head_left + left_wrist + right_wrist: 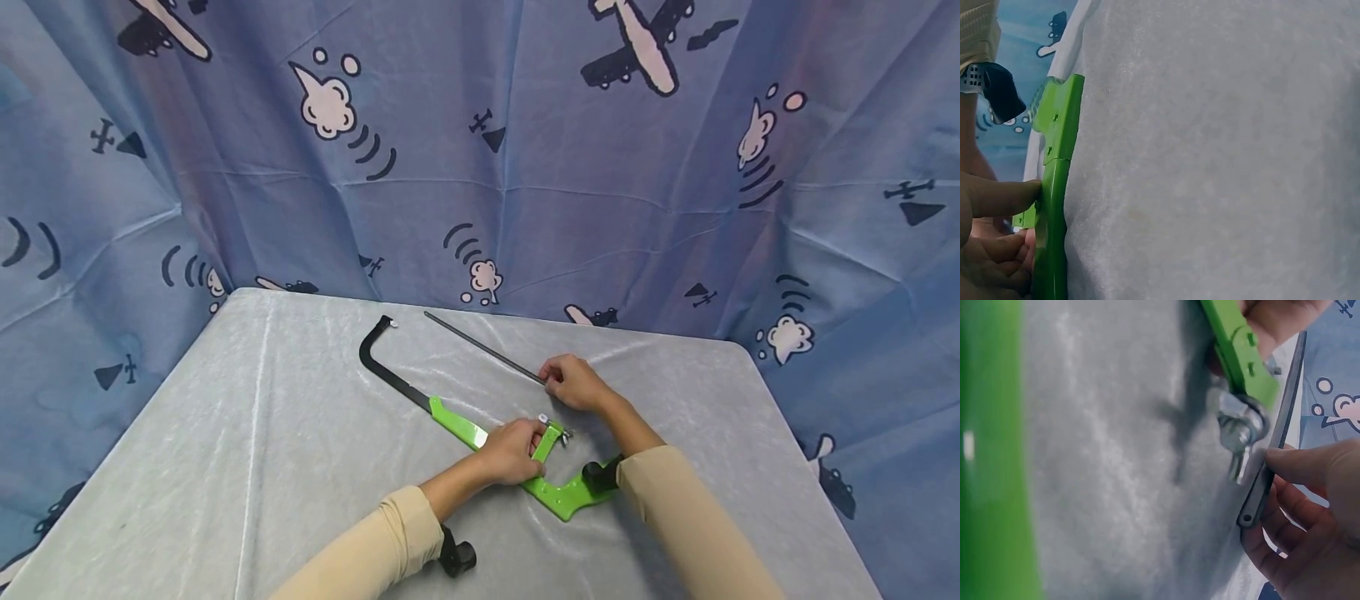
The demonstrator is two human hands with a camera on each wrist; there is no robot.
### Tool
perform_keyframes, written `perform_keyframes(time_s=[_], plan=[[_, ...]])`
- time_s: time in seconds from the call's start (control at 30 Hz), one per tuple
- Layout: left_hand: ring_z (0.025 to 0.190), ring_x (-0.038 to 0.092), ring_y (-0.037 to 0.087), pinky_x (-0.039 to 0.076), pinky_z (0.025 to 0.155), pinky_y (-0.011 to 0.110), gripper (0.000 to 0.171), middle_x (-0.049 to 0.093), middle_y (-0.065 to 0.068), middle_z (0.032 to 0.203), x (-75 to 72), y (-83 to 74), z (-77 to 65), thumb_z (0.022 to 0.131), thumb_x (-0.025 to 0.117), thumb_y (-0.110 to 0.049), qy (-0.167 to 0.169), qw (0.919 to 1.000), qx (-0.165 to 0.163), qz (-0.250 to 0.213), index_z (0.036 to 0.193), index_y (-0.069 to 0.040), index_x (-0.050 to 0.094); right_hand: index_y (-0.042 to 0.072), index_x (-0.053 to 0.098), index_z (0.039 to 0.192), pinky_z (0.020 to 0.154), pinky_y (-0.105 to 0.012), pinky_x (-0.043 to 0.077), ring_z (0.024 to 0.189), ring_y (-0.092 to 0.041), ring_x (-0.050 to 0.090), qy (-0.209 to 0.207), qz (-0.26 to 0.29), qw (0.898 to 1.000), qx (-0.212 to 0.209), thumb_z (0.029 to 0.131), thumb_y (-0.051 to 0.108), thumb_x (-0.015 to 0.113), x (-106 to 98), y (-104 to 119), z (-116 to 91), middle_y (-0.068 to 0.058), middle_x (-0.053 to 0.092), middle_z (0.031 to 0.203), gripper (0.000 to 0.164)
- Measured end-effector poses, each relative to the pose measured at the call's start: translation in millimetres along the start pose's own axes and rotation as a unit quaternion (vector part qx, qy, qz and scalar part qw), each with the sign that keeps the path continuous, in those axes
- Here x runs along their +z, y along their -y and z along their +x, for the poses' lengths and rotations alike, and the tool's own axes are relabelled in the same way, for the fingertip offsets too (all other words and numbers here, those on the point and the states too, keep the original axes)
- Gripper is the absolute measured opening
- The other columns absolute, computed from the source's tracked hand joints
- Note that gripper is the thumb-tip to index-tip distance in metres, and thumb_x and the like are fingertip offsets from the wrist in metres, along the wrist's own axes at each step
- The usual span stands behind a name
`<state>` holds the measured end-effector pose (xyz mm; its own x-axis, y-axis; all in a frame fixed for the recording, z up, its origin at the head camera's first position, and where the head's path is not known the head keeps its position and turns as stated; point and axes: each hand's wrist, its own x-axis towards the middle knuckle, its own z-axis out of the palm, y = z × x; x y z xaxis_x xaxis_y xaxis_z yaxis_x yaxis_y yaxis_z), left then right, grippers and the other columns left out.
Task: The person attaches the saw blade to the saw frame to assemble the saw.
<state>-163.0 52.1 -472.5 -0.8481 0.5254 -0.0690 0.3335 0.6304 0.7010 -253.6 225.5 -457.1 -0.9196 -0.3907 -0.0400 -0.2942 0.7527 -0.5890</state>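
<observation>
A hacksaw frame (453, 423) with a green handle end and a black bent front lies slantwise across the table, its blade mount bare. My left hand (510, 452) grips the green frame near the upright arm that carries a wing nut (1239, 432). In the left wrist view, the left thumb (1007, 197) presses against the green metal. My right hand (576, 383) pinches one end of a thin dark hacksaw blade (483, 347), which points toward the far left beyond the frame. A small hole shows at the blade's held end in the right wrist view.
A pale grey cloth covers the table (180, 467). Behind it hangs a blue curtain (435, 125) printed with planes and clouds. Black wrist mounts (457, 557) sit at both sleeve cuffs; the right one overlaps the saw handle in the head view.
</observation>
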Motion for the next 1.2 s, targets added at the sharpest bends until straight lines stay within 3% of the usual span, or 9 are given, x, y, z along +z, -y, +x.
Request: perform_keyframes(time_s=[0.27,0.5,0.67,0.77,0.9,1.2], plan=[[0.071,0.046,0.003,0.038,0.068,0.022,0.036,0.050,-0.008,0.080,-1.6,-3.2,-3.6,0.075,0.078,-0.012,0.008,0.9998,-0.017,0.004,0.106,-0.011,0.060,-0.005,0.068,0.092,0.072,-0.033,0.043,0.074,-0.016,0.052,0.013,0.019,1.000,0.008,0.090,-0.007,0.057,-5.4,-1.1,-1.5,-0.008,0.062,0.080,0.012],[0.073,0.046,0.002,0.038,0.069,0.021,0.036,0.053,-0.007,0.081,0.6,-0.5,-4.0,0.074,0.078,-0.010,0.002,0.9999,-0.012,-0.005,0.103,-0.013,0.059,-0.010,0.068,0.095,0.074,-0.030,0.045,0.077,-0.015,0.055,0.028,0.059,0.998,0.014,0.088,-0.005,0.056,-7.6,-3.5,-4.3,-0.013,0.067,0.086,0.015],[0.074,0.046,0.004,0.038,0.069,0.022,0.038,0.051,-0.008,0.083,0.8,0.0,-4.4,0.075,0.079,-0.012,0.006,0.9999,-0.014,0.006,0.106,-0.014,0.058,-0.010,0.067,0.105,0.065,-0.027,0.043,0.073,-0.013,0.051,0.045,0.126,0.987,0.092,0.091,-0.002,0.057,-8.7,-1.4,-6.4,-0.009,0.065,0.088,0.019],[0.074,0.046,0.003,0.038,0.069,0.021,0.038,0.051,-0.008,0.083,0.8,-0.3,-5.0,0.076,0.079,-0.013,0.006,0.9998,-0.011,0.012,0.108,-0.014,0.058,-0.010,0.067,0.110,0.065,-0.027,0.044,0.075,-0.013,0.052,0.052,0.149,0.981,0.116,0.092,0.000,0.058,-9.4,-0.1,-8.0,-0.009,0.066,0.092,0.022],[0.075,0.047,0.003,0.038,0.068,0.020,0.039,0.052,-0.008,0.084,0.9,-1.1,-6.4,0.076,0.078,-0.012,0.004,1.0000,-0.001,0.002,0.109,-0.012,0.059,-0.009,0.067,0.112,0.069,-0.028,0.045,0.080,-0.013,0.054,0.052,0.163,0.978,0.119,0.093,0.003,0.058,-10.5,0.9,-10.5,-0.010,0.068,0.097,0.024],[0.078,0.047,0.003,0.038,0.070,0.021,0.039,0.051,-0.008,0.087,0.7,0.3,-8.4,0.077,0.077,-0.011,0.006,0.9999,-0.002,-0.011,0.111,-0.012,0.059,-0.009,0.066,0.114,0.063,-0.027,0.041,0.071,-0.013,0.050,0.066,0.213,0.968,0.113,0.094,0.006,0.059,-12.0,8.7,-12.3,-0.007,0.064,0.088,0.026]])
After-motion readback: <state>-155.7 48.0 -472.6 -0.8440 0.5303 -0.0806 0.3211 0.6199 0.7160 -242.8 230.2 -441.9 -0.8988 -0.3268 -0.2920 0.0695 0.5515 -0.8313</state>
